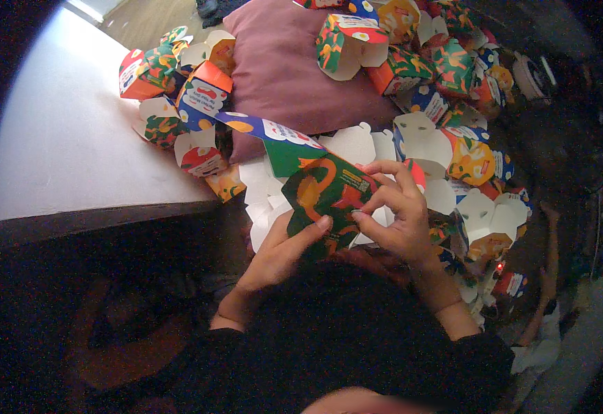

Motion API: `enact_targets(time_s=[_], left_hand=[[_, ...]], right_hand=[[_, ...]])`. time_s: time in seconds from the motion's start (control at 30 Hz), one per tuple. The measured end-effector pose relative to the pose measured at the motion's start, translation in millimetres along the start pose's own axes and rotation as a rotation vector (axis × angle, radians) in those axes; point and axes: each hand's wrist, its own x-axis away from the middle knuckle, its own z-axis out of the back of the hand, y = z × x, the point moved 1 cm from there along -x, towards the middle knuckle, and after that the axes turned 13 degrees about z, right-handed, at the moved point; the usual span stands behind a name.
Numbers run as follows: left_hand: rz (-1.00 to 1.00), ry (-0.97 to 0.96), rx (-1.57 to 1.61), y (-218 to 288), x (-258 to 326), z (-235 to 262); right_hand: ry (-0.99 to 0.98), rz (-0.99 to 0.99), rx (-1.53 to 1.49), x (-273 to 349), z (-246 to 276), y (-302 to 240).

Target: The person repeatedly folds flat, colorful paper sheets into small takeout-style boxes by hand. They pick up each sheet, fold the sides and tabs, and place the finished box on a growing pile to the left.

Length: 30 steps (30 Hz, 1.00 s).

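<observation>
Between my two hands is a printed cardboard food box (315, 188), partly folded, with a dark green panel of orange and red shapes facing up. A long blue flap of it reaches toward the upper left. My left hand (289, 247) grips its lower left edge, the thumb lying on the green panel. Along the right edge, my right hand (399, 214) pinches the card between thumb and bent fingers. White unfolded card blanks (263, 196) lie beneath and behind it. What the left fingers do under the card is hidden.
A mauve cushion (281, 65) lies ahead. Folded boxes in green, orange and blue heap up at the right (470, 159), with a smaller cluster of boxes (201, 96) at the left. A white tabletop (87, 131) borders the left side. Another person's arm (548, 276) shows at far right.
</observation>
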Motion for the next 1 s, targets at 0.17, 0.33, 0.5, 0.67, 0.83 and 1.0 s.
enact_targets(time_s=[0.17,0.33,0.5,0.67,0.83,1.0], left_hand=[[-0.014,0.022,0.025,-4,0,6],[-0.079,-0.009,0.105,-9,-7,8],[-0.257,-0.082,-0.039,-22,-17,6],[-0.307,-0.092,-0.165,-23,-19,12],[-0.096,-0.175,-0.224,-20,-20,10],[-0.306,-0.415,0.229,-21,-21,3]], right_hand=[[0.031,0.066,0.052,6,-3,3],[0.105,-0.084,-0.119,18,-5,7],[0.116,-0.09,-0.1,16,1,9],[-0.179,0.079,0.196,-3,25,2],[-0.285,0.342,0.123,-20,22,14],[-0.13,0.308,0.213,-15,24,13]])
